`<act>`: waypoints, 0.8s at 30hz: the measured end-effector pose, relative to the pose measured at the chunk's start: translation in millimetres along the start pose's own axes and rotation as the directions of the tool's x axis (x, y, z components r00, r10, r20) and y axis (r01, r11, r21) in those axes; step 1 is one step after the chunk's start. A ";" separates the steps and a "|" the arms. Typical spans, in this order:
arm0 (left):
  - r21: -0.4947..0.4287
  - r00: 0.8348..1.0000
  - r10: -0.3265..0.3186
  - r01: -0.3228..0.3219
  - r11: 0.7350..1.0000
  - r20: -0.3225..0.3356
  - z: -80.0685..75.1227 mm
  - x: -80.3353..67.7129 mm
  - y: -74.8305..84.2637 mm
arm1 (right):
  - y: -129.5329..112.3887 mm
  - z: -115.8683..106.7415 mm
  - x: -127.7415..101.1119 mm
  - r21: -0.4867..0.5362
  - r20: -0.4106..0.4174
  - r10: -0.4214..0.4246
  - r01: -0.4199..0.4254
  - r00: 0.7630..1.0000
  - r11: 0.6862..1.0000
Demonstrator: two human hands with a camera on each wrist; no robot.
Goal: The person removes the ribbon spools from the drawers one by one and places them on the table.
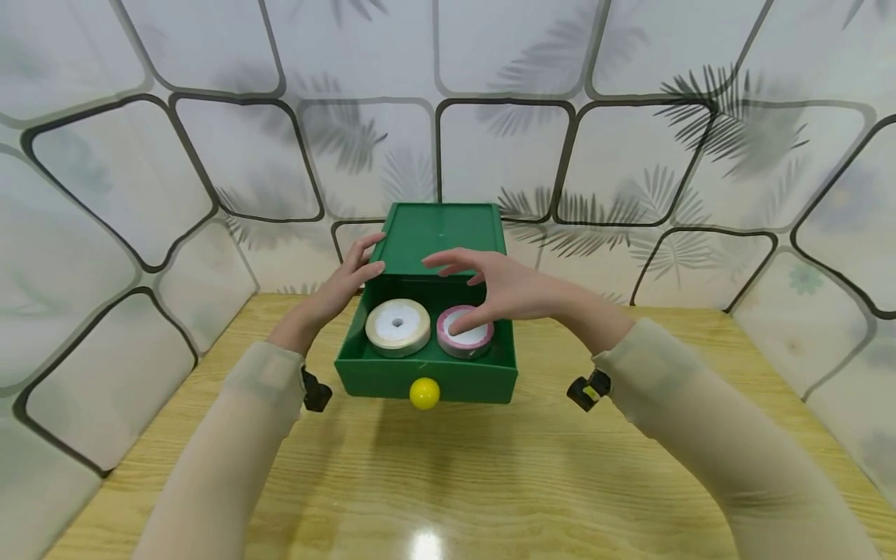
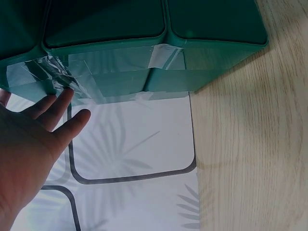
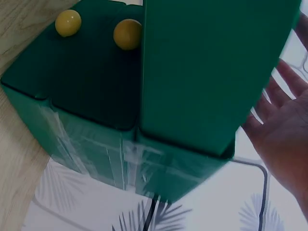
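Note:
A green box [image 1: 439, 233] stands on the wooden table with its drawer [image 1: 427, 377] pulled out toward me. In the drawer lie a white tape roll [image 1: 397, 327] and a pink tape roll [image 1: 465, 334]. A yellow ball knob [image 1: 425, 393] sits on the drawer front. My left hand [image 1: 364, 264] rests with straight fingers against the box's upper left edge; in the left wrist view the left hand [image 2: 43, 125] lies flat beside the taped green wall [image 2: 120, 72]. My right hand [image 1: 483, 292] hovers with spread fingers over the pink roll and holds nothing. The right hand's open palm [image 3: 284, 125] shows beside the box.
The wooden table [image 1: 448, 482] stretches toward me in front of the drawer. White panels [image 1: 91, 233] with dark outlines and leaf shadows wall in the table at the left, back and right. The box stands close to the back wall.

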State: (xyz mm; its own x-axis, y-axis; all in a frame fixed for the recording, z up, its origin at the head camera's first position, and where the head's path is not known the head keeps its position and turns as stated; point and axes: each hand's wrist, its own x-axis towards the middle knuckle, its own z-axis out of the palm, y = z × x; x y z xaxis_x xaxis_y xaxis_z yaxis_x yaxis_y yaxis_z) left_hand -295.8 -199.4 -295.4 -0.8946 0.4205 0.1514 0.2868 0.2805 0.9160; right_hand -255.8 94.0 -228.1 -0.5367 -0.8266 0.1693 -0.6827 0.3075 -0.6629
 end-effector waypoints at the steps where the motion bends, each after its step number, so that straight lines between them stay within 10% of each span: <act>1: 0.001 1.000 -0.002 0.002 1.000 -0.001 -0.2 0.1 -0.3 | -0.5 2.0 2.7 0.008 0.015 0.003 -0.003 1.000 1.000; 24: 0.004 1.000 0.011 -0.011 1.000 0.003 -0.6 -1.4 -3.5 | 6.8 32.3 56.7 -0.098 0.204 0.030 -0.009 0.978 0.995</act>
State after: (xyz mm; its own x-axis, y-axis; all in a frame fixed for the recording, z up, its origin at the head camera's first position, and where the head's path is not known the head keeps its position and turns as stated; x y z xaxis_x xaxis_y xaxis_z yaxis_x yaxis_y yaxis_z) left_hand -295.7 -201.5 -298.7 -0.8904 0.4259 0.1605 0.2981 0.2792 0.9128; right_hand -274.9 34.0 -246.5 -0.4439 -0.8961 -0.0030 -0.7230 0.3602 -0.5895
